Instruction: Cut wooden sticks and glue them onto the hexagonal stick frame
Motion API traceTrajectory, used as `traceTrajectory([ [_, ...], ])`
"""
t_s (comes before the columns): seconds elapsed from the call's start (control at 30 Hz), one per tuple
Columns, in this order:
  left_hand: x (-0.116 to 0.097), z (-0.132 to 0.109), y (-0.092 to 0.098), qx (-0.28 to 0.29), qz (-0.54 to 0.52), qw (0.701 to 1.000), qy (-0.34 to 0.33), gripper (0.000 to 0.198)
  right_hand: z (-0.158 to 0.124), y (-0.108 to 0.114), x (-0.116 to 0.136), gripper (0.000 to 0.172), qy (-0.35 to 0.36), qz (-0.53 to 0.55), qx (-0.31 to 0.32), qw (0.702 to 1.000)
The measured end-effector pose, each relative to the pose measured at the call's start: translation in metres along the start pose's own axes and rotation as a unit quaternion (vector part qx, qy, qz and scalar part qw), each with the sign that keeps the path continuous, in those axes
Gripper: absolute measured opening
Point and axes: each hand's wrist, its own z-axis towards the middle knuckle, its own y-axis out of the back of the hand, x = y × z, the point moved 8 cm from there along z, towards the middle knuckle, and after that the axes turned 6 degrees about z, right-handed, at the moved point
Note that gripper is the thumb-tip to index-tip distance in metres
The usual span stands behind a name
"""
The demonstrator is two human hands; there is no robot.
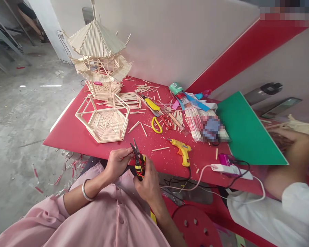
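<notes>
My right hand (149, 180) grips needle-nose pliers (139, 159) with black, yellow and red handles. The plier jaws point up and look slightly parted. Close to them, my left hand (118, 162) is pinched together at the fingertips; whatever it holds is too small to make out. Both hands are in front of my body, just off the table's near edge. Beyond them on the table stands a hexagonal stick frame (108, 124) with a web-like floor. Behind it rises a tiered stick pagoda (96, 44).
On the red table (67, 132) lie a yellow glue gun (181, 151), yellow-handled scissors (157, 125), a yellow cutter (151, 104), loose sticks (128, 99) and bagged sticks (193, 121). A green board (249, 132) stands right, beside another person's arm (290, 154). Cables cross a power strip (229, 169).
</notes>
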Motion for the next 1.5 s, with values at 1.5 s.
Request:
traceTrajectory([
  [1.5,0.018,-0.006,0.003,0.014,-0.059,0.996,0.059,0.019,-0.007,-0.005,0.011,0.063,-0.041,0.007,0.026,0.999],
])
